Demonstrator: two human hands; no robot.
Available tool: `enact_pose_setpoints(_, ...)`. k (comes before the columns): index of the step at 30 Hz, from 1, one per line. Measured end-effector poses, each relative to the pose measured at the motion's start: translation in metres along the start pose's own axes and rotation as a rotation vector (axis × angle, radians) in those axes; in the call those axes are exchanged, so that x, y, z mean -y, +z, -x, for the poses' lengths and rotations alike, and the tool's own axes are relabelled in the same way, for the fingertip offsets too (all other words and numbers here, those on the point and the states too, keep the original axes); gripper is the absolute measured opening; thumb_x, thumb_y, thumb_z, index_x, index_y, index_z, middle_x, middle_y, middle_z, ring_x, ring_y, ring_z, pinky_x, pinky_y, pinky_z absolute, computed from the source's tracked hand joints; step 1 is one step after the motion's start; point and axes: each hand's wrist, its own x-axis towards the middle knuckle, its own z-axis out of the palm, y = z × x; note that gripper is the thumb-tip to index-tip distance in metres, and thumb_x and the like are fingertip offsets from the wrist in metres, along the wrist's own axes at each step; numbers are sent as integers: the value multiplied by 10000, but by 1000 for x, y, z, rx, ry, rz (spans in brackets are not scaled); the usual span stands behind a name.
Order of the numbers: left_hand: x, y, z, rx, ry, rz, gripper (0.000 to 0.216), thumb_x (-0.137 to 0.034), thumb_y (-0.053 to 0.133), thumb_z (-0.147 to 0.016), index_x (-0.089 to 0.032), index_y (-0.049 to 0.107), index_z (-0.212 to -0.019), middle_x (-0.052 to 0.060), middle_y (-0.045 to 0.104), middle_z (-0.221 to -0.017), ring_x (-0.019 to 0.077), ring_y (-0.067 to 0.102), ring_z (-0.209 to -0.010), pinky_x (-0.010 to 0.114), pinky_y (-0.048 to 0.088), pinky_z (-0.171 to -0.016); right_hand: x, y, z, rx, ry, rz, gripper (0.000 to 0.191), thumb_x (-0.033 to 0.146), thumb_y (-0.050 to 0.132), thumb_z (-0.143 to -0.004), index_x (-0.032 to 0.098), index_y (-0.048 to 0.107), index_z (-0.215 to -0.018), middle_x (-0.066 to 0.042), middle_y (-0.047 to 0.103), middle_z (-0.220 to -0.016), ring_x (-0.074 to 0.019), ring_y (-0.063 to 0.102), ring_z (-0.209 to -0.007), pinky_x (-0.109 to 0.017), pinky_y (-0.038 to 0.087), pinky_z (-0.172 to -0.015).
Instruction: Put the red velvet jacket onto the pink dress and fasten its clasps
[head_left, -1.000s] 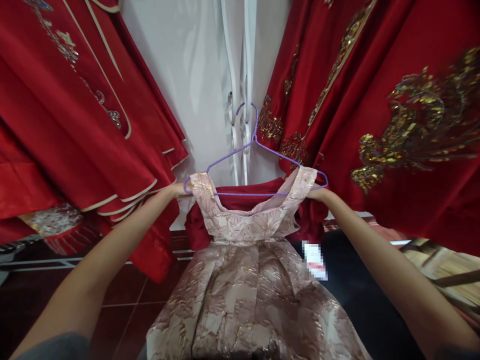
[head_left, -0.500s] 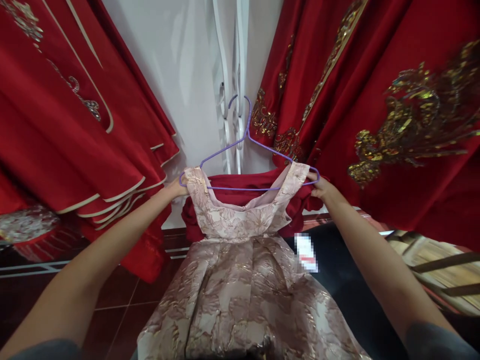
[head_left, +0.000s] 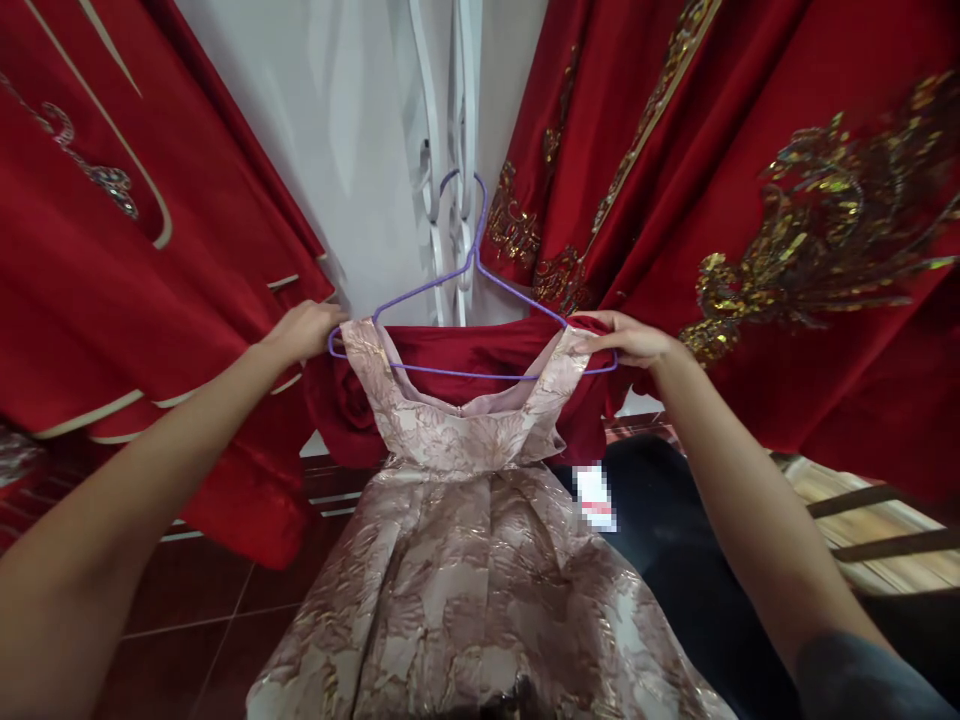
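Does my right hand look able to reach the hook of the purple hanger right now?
Probably yes. The right hand grips the right end of the hanger, and the hook is above and to its left, nothing between. Letting go would leave the dress to the left hand.

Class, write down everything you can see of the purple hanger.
The purple hanger is thin wire, triangular, with a curved hook on top, held hook upward before the white wall. The straps of the pink brocade dress hang over both its shoulders. The left hand holds its left end, the right hand its right end, at the straps.
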Motion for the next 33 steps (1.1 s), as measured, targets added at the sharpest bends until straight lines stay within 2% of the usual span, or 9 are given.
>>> enact_pose_setpoints(2,5,-11,-9,99,-27,-142,178,-330,699,-642,-185,597,-622,15,547,-583,207,563,-705,287,394,-717,16,2,4,-80,-79,220,443,346,809,-568,192,670,-960,-36,713,-930,-203,668,-818,-324,539,-758)
enact_pose_setpoints(4,3,-20,-13,69,-116,-172,217,-399,661,-674,-194,596,-639,6,511,-546,204,542,-657,284,370,-651,26,5,8,-281,-177,468,412,377,811,-583,189,661,-918,-39,705,-924,-223,657,-848,-338,524,-782)
enact_pose_setpoints(9,-43,-21,-1,-342,-206,162,237,-371,635,-696,-189,483,-687,-16,520,-626,127,479,-596,242,352,-554,24,25,16,-884,-216,819,478,487,790,-625,197,591,-948,-97,685,-877,-317,642,-874,-434,495,-769)
enact_pose_setpoints(13,-94,-7,29,-648,-185,283,231,-310,627,-732,-209,420,-748,-29,497,-672,111,476,-600,235,362,-551,8,45,21,-1107,-147,853,428,541,708,-702,210,570,-936,-94,659,-784,-318,637,-798,-438,480,-733)
enact_pose_setpoints(17,-116,9,62,-526,-154,217,192,-285,608,-768,-222,429,-798,-18,527,-731,135,529,-675,260,422,-669,-8,62,26,-1003,-122,848,300,523,594,-799,228,548,-829,-73,636,-711,-293,627,-706,-369,448,-654)
enact_pose_setpoints(21,-109,21,83,-479,-194,198,215,-358,587,-811,-230,435,-894,1,570,-836,156,572,-740,272,434,-712,-13,69,34,-855,-186,801,302,521,495,-869,239,509,-764,-43,599,-646,-253,607,-641,-314,392,-601)
enact_pose_setpoints(27,-103,28,79,-348,-216,273,213,-381,577,-798,-226,435,-835,-4,560,-790,178,554,-742,287,424,-724,-11,65,35,-758,-151,678,306,493,404,-916,242,509,-776,-43,602,-651,-229,578,-606,-300,376,-603)
enact_pose_setpoints(31,-140,23,66,-287,-269,467,155,-326,533,-807,-213,433,-776,-14,542,-731,157,521,-686,278,422,-701,-6,94,16,-789,-102,562,318,496,364,-917,239,500,-790,-102,666,-797,-265,606,-743,-322,415,-663)
enact_pose_setpoints(33,-163,17,65,-205,-177,531,152,-332,540,-806,-208,453,-800,-8,567,-764,162,530,-713,281,431,-709,1,123,10,-576,-157,545,339,495,315,-936,236,484,-797,-92,660,-805,-254,602,-756,-321,420,-677)
